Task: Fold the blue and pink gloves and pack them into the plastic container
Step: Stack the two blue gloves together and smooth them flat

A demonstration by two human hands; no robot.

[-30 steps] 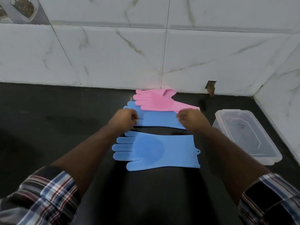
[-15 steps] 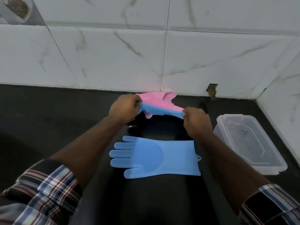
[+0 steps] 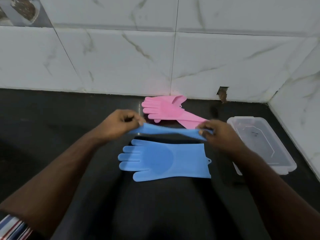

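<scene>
My left hand (image 3: 119, 124) sits at about nine o'clock from the middle of the dark worktop (image 3: 52, 135), its fingers and thumb pinching the finger end of a blue glove (image 3: 166, 131). That glove hangs stretched in the air between my two hands, seen almost edge on, a thin blue band running from nine o'clock toward three. My right hand (image 3: 218, 134) pinches its cuff end, thumb on top and fingers curled beneath.

Just below the stretched glove, toward six o'clock, the second blue glove (image 3: 166, 161) lies flat on the worktop, palm side up, fingers pointing to nine o'clock and the cuff with its small loop toward three. Neither hand touches it.

Beyond my hands, toward twelve o'clock, a pink glove (image 3: 164, 108) lies flat near the foot of the tiled wall (image 3: 121, 58), fingers to nine o'clock, its cuff running down toward my right hand and passing behind the held glove. A second pink piece peeks out behind it; I cannot tell whether that is another glove.

At three o'clock, just beside my right hand, the clear plastic container (image 3: 285, 166) stands open on the worktop, with no glove in it.

Counted: two blue gloves, one pink glove clearly seen, one container.
</scene>
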